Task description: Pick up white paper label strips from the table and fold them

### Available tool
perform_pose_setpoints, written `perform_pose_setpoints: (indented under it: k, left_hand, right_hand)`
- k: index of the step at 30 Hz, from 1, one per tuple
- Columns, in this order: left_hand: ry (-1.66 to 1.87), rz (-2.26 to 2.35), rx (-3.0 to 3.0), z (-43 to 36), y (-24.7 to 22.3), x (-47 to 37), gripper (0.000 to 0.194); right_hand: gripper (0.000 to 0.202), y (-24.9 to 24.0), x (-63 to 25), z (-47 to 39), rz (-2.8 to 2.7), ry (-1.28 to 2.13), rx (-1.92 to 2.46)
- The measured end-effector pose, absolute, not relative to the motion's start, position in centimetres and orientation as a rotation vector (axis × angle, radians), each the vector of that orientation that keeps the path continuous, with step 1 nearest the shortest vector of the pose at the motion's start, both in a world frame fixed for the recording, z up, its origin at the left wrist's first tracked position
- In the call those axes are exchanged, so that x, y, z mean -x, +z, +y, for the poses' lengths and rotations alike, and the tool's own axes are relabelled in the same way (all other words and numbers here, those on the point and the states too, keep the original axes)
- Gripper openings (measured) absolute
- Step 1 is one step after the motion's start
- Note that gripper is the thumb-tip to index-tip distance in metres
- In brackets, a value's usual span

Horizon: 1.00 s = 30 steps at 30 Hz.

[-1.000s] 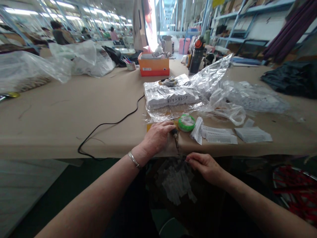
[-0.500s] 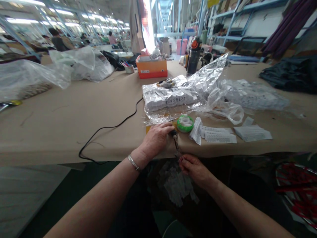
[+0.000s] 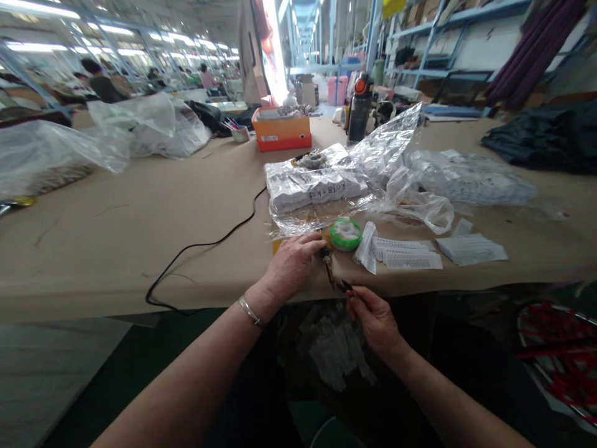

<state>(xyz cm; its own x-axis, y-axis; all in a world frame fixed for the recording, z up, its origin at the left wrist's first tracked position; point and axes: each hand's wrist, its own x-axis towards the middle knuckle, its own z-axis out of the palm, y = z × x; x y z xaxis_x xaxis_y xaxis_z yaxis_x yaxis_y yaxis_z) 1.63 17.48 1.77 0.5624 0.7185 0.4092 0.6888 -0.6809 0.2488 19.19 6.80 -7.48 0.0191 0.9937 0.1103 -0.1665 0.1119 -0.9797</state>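
Note:
My left hand (image 3: 295, 261), with a metal bracelet at the wrist, lies on the table's front edge. Its fingers are bent over the dark handle of what looks like a soldering iron (image 3: 328, 264), whose thin metal shaft points down toward me. Just right of the tip, my right hand (image 3: 373, 314) pinches a small dark pointed piece (image 3: 345, 286); its exact kind is too small to make out. Beyond the iron sits a green round tub (image 3: 346, 234) with white fluffy stuff in it. Strips of printed white labels (image 3: 408, 254) lie to its right.
A clear plastic bag of white printed bundles (image 3: 317, 190) lies behind my hands. A black cord (image 3: 205, 244) curves across the table (image 3: 116, 230) at left. Further back stand an orange box (image 3: 282, 134) and a dark bottle (image 3: 359, 112). Loose white strips (image 3: 333, 348) lie below the edge.
My right hand has moved slightly right, away from the iron's tip, and the dark pointed piece now shows in its fingers. My left hand stays at the handle. The view has shifted a little.

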Motion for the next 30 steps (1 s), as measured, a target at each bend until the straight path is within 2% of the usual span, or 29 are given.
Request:
perform_pose_setpoints:
  k: [7,12,17,21,26,30]
  left_hand:
    - [0.737,1.229,-2.736,17.6,1.7,-1.6,0.04]
    - [0.739,1.238,-2.721,17.4,2.0,-1.6,0.038]
    - [0.737,1.223,-2.741,17.4,2.0,-1.5,0.037]
    - [0.738,1.237,-2.741,17.5,1.9,-1.6,0.039]
    - [0.72,1.244,-2.729,17.4,1.9,-1.5,0.041]
    - [0.72,1.255,-2.721,17.3,1.9,-1.5,0.041]
  right_hand:
    - [0.012,-7.5,-19.4,6.7,-1.359,0.98,1.026]
    - [0.02,-8.3,-19.0,6.9,-1.362,0.856,1.07]
    - [0.015,-7.8,-19.3,6.6,-1.528,0.812,1.033]
    - [0.02,-7.3,-20.2,6.0,-1.609,0.746,1.073]
    - [0.02,-6.2,-20.7,5.7,-1.895,0.822,0.997]
    - [0.019,-4.9,-21.0,6.6,-1.881,0.978,1.188]
